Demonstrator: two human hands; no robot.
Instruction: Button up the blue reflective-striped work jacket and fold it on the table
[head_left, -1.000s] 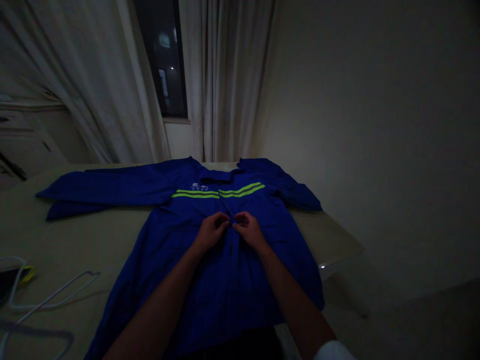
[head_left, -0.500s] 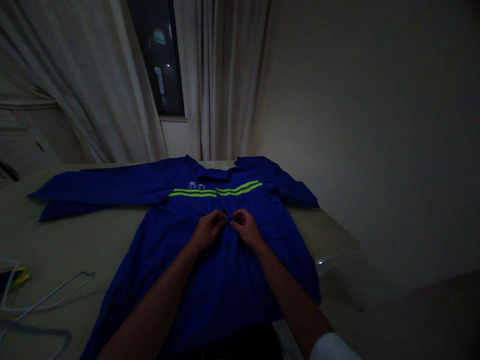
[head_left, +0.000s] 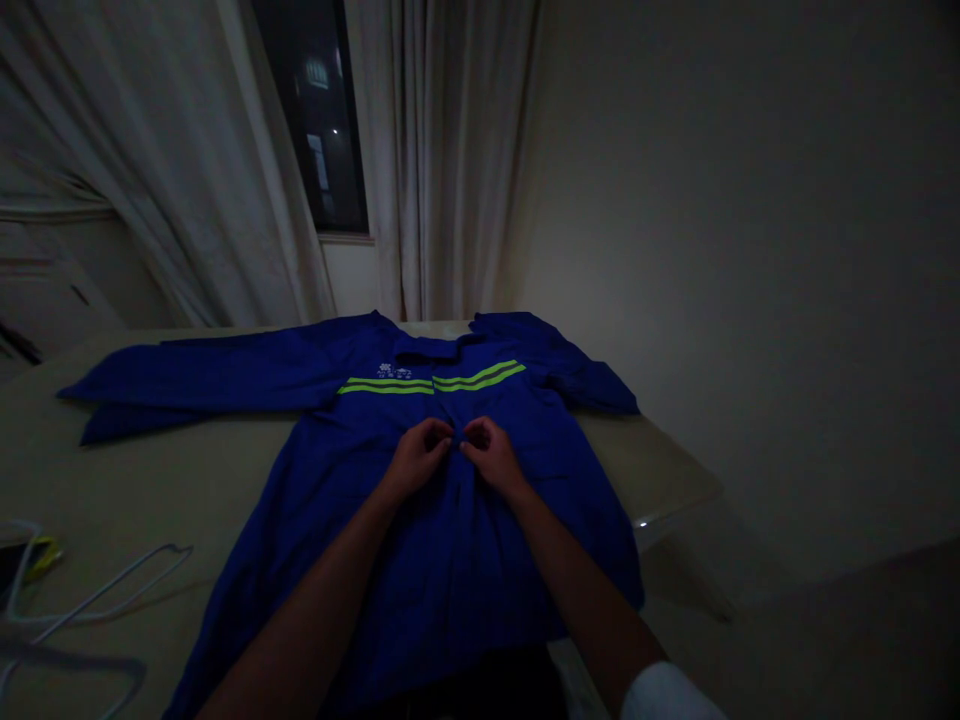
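Observation:
A blue work jacket [head_left: 330, 540] with yellow-green stripes and a white chest print lies front up, collar away from me and sleeves out to the sides. At the middle of its front opening, below the stripes, my left hand [head_left: 420, 455] pinches the cloth between thumb and fingers. Right beside it, my right hand [head_left: 489, 450] pinches the other side of the same spot. The fingertips nearly meet. Whether a button sits between them is too small and dark to make out.
The jacket rests on a pale table [head_left: 240, 460] whose right corner juts out near a wall [head_left: 720, 250]. White wire hangers [head_left: 105, 610] and a yellow-and-black object [head_left: 41, 560] lie at the left. Curtains [head_left: 450, 150] and a dark window [head_left: 319, 130] stand behind.
Both hands stay at the same spot on the jacket front, with only slight finger movement. The view has shifted very slightly.

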